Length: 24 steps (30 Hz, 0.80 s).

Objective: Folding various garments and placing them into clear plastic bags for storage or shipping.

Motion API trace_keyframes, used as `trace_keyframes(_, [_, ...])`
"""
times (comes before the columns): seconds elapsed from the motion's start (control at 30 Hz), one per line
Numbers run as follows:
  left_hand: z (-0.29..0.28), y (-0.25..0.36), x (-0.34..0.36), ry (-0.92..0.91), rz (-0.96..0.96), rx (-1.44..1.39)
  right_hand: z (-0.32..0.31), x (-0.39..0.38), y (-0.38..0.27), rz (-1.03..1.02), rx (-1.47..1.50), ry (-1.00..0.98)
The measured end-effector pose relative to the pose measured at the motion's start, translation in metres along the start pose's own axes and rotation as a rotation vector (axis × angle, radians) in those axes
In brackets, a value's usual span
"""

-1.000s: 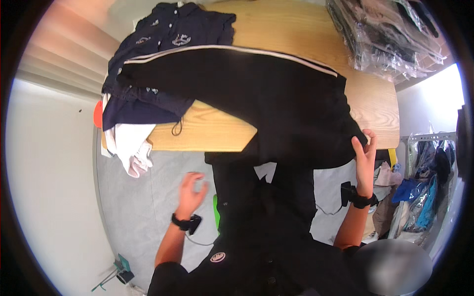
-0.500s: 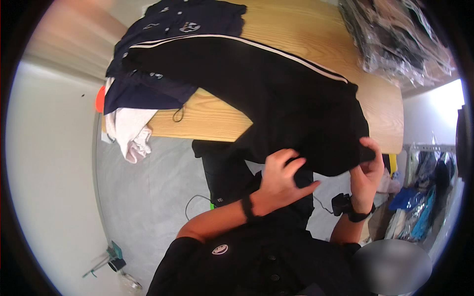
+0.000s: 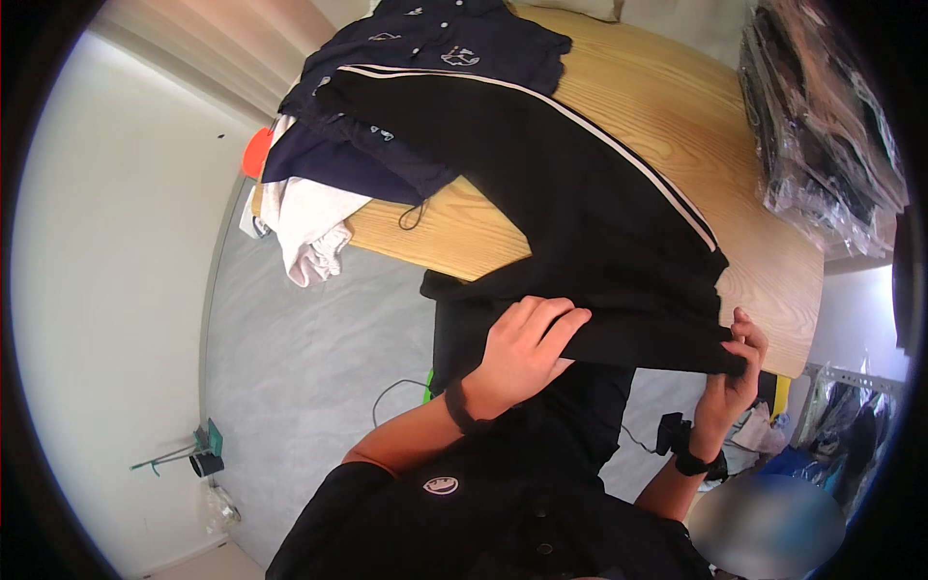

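Black trousers with white side stripes [image 3: 590, 203] lie lengthwise over a wooden table [image 3: 696, 116], their wide end hanging toward me at the front edge. My left hand [image 3: 532, 348] has its fingers curled over the near part of the trousers. My right hand [image 3: 739, 362] pinches the corner at the right end, so a band of black fabric stretches between both hands. Beneath the far leg are navy garments [image 3: 416, 43], one with pale embroidery and buttons, and a pale garment [image 3: 309, 213] drooping off the table's left side.
Plastic-bagged clothes [image 3: 812, 126] are stacked at upper right. A metal rack with wrapped garments [image 3: 851, 435] stands lower right. An orange object [image 3: 256, 150] shows behind the table's left end. A white wall [image 3: 106, 271] is on the left, with a green-handled tool [image 3: 208, 445] on the grey floor.
My left hand came up from beside the table onto the trousers and closed on them. My right hand moved lower with the corner, drawing the near fabric into a band. The camera view has shifted.
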<state>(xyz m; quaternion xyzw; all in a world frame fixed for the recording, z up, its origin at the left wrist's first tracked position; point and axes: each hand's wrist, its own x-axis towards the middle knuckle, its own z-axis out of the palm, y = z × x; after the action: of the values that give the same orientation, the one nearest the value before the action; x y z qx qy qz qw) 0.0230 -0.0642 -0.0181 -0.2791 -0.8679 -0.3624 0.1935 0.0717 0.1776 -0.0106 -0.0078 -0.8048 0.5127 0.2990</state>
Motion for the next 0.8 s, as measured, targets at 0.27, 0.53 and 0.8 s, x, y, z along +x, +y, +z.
trace_keyframes(0.27, [-0.007, -0.024, -0.023, -0.085, -0.137, 0.091, -0.006, 0.008, 0.015, -0.022, 0.094, 0.004])
trace_keyframes(0.53, [-0.061, -0.104, -0.067, 0.132, -0.315, 0.571, -0.025, 0.009, 0.030, 0.049, 0.176, 0.160])
trace_keyframes(0.8, [-0.175, -0.136, -0.101, 0.388, -0.279, 0.836, -0.073, 0.004, 0.057, 0.060, 0.263, 0.314])
